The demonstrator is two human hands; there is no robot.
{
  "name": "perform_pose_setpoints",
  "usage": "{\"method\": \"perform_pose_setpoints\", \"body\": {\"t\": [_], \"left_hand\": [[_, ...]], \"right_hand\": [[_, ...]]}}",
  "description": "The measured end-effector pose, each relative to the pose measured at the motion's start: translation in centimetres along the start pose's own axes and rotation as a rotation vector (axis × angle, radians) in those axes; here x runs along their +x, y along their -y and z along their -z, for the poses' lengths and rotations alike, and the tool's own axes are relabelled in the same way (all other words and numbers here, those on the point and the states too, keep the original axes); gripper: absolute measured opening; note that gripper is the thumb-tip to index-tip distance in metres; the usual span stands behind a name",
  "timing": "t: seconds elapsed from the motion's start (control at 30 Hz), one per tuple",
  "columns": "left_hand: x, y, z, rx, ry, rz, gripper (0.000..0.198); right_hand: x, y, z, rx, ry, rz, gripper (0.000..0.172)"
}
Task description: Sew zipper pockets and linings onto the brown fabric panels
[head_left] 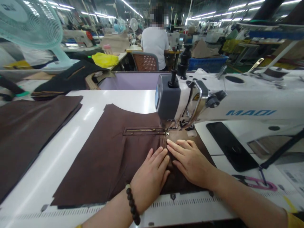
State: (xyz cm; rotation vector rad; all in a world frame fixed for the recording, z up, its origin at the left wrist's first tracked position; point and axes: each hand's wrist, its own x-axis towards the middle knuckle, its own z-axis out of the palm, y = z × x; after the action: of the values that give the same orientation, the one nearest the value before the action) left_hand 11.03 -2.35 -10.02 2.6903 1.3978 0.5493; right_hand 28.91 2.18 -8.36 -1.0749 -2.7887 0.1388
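Observation:
A dark brown leather panel [99, 158] lies across the table, its right part under the head of the sewing machine [171, 98]. Set into the panel is a brass zipper [142, 130] in a stitched rectangular frame, its right end close to the presser foot [167, 132]. My left hand [152, 177] rests flat on the leather below the zipper, fingers stretched toward the foot, a dark bead bracelet at its wrist. Beside it, my right hand [190, 161] presses on the panel with fingers extended, fingertips just below the foot. Neither hand grips anything; the needle tip is too small to make out.
More brown leather pieces [28, 126] are stacked at the left. Right of the panel lie a black phone [231, 145] and pink-handled thread snips [261, 183]. A ruler scale [190, 201] runs along the front edge. Behind stand a fan [30, 25] and a seated person [155, 41].

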Motion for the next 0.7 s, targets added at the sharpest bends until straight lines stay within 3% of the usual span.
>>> {"method": "perform_pose_setpoints", "body": {"t": [0.7], "left_hand": [[0.02, 0.08, 0.07, -0.039, 0.031, 0.015, 0.031]], "right_hand": [[0.01, -0.25, -0.53, 0.016, -0.038, 0.019, 0.037]]}}
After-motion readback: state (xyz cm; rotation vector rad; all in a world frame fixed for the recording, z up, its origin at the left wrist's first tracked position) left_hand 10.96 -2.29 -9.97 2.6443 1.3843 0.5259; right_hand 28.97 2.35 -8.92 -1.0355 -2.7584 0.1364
